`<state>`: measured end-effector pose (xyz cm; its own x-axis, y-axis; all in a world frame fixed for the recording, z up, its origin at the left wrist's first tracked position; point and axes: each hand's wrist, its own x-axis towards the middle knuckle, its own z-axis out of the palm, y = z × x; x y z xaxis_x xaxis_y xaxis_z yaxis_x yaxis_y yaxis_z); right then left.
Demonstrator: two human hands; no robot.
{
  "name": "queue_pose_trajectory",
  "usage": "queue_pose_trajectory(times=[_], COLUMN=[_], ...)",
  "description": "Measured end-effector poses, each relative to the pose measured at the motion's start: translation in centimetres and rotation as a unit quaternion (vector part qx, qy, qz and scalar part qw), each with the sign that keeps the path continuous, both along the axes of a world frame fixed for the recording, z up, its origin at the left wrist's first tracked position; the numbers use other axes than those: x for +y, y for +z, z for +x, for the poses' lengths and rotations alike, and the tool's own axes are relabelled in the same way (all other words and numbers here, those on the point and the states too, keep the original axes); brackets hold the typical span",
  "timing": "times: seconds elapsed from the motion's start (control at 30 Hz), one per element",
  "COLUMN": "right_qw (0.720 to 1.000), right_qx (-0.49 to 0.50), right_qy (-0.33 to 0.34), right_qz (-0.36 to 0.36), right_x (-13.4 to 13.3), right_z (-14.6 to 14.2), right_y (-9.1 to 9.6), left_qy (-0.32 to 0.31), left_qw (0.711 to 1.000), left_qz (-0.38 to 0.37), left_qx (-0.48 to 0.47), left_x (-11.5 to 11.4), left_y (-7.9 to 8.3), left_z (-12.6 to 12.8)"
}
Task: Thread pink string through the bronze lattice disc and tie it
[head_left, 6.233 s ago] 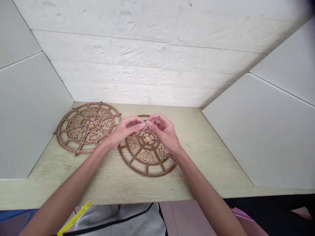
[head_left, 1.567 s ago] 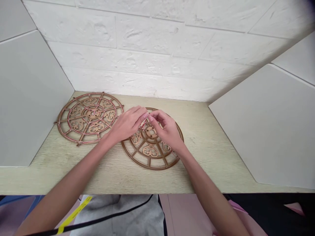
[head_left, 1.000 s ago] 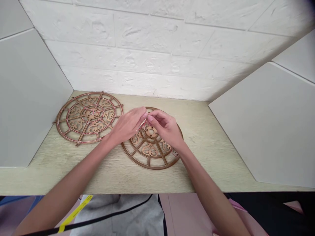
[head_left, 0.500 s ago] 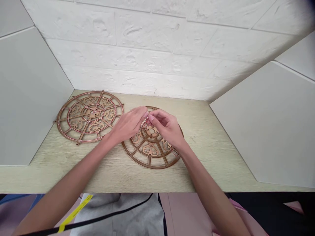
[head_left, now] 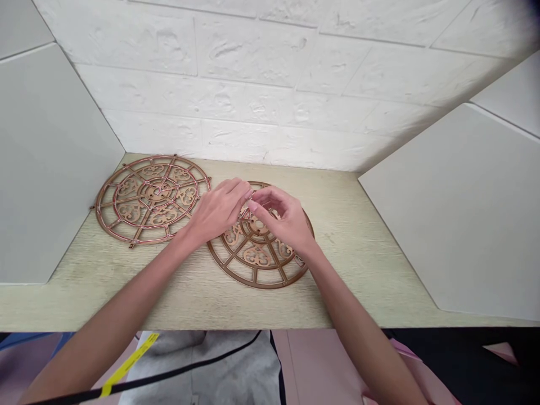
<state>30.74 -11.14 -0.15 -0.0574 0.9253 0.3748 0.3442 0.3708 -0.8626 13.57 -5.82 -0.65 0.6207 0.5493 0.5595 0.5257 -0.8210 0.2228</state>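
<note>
Two round openwork discs in bronze-brown lie flat on the tabletop. The left disc has thin pinkish wire running along its rings and spokes. My left hand and my right hand meet above the hub of the right disc, which shows little or no such wire. Between my fingertips is a small tangle of thin wire. My left fingers pinch it. My right fingertips are at it, but their grip is unclear.
The discs rest on a pale wood-grain shelf against a white brick-textured wall, with grey angled panels at the left and right. Below the front edge are a grey garment and a yellow strip.
My right fingers have loosened slightly and shifted left over the hub. My left hand stays at the wire, and both discs remain in place.
</note>
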Motion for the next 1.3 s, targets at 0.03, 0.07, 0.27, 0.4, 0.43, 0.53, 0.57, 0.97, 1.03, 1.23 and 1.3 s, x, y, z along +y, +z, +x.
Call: queue_pose_trajectory(times=[0.03,0.07,0.27,0.4,0.43,0.53,0.57,0.97,1.03,1.23,1.3], right_qw=[1.0,0.999,0.982,0.967,0.965,0.966,0.967,0.985,0.99,0.993,0.991], right_qx=[-0.021,-0.042,-0.153,-0.206,-0.21,-0.207,-0.204,-0.139,-0.113,-0.09,-0.103], right_qy=[-0.009,-0.018,-0.059,-0.075,-0.079,-0.084,-0.083,-0.036,-0.024,-0.011,-0.017], right_qz=[0.009,0.02,0.098,0.129,0.133,0.129,0.124,0.09,0.078,0.073,0.085], right_x=[-0.08,-0.16,-0.38,-0.33,-0.32,-0.29,-0.28,-0.08,-0.08,-0.1,-0.13], right_z=[-0.05,-0.09,-0.09,-0.03,-0.02,0.01,0.02,0.06,0.09,0.15,0.15], right_y=[0.08,0.16,0.3,0.05,-0.02,-0.2,-0.24,-0.08,-0.01,0.0,0.05], left_qy=[-0.001,-0.001,0.007,0.012,0.016,0.022,0.021,-0.083,-0.101,-0.126,-0.128], left_qw=[1.0,1.0,0.999,0.998,0.998,0.996,0.996,0.982,0.971,0.947,0.943], left_qz=[0.001,0.004,0.031,0.043,0.048,0.065,0.067,-0.152,-0.189,-0.258,-0.272], left_qx=[0.002,0.005,0.027,0.042,0.046,0.053,0.053,-0.077,-0.102,-0.143,-0.146], left_x=[0.0,0.01,0.15,0.13,0.11,0.06,0.06,0.64,0.79,1.0,0.99], left_y=[-0.01,-0.01,0.1,0.21,0.21,0.11,0.07,0.16,0.17,0.14,0.1], left_z=[-0.02,-0.04,-0.2,-0.2,-0.19,-0.13,-0.12,-0.09,-0.08,-0.12,-0.11])
